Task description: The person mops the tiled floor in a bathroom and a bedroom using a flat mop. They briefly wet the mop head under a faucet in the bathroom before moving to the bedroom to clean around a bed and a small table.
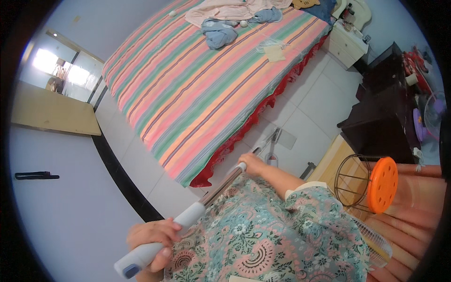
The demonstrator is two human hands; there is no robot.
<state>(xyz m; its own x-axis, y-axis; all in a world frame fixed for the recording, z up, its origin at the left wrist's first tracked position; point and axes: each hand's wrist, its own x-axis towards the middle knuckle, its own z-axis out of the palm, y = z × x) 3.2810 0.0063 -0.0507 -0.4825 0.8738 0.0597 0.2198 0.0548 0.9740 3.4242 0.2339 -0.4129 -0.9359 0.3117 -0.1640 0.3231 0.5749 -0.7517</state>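
My left hand (pixel 151 239) grips the pale grey top handle of a mop pole (pixel 213 192) near the lower edge. My right hand (pixel 252 164) holds the metal shaft further down. The pole slants toward the mop head (pixel 277 137), which rests flat on the white tiled floor (pixel 314 108) beside the bed. The bed (pixel 202 84) has a striped cover in pink, green and orange with a red skirt along its edge. My floral-patterned clothing fills the lower middle.
Clothes (pixel 221 33) lie heaped at the bed's far end. A white nightstand (pixel 345 44) stands past it, a dark cabinet (pixel 385 113) at right. An orange-topped wire stool (pixel 371 184) lies tipped near a fan. A wooden door (pixel 51 110) is at left.
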